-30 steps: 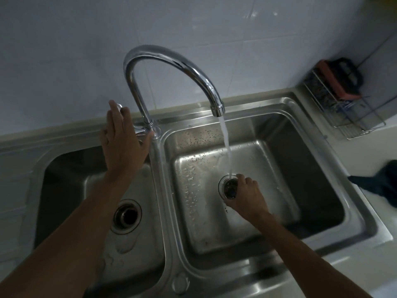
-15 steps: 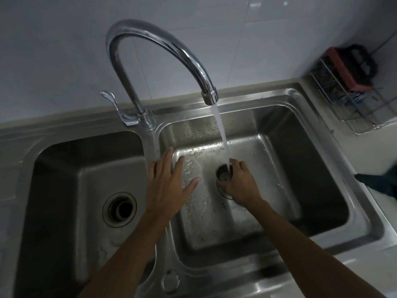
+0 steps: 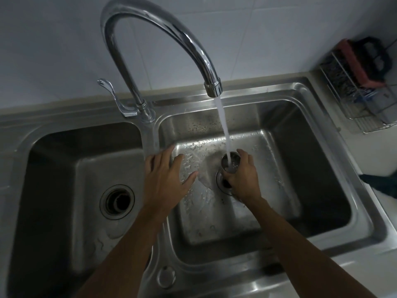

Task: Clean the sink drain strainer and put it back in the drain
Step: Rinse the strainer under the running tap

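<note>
Water (image 3: 223,125) runs from the tap (image 3: 163,24) straight down into the strainer (image 3: 231,161). The right hand (image 3: 242,179) grips the strainer by its side, directly under the tap's spout and just above the drain (image 3: 223,184) of the right basin (image 3: 311,168). The left hand (image 3: 165,177) is spread flat, fingers apart, below the tap's base. Down and left of the tap, the other basin has a second drain (image 3: 117,202). Far right of the tap stands a wire rack (image 3: 352,108).

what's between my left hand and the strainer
Head view: only wet basin floor with droplets and a thin sheet of water lies between the left hand and the strainer, which the right hand holds under the stream.
</note>
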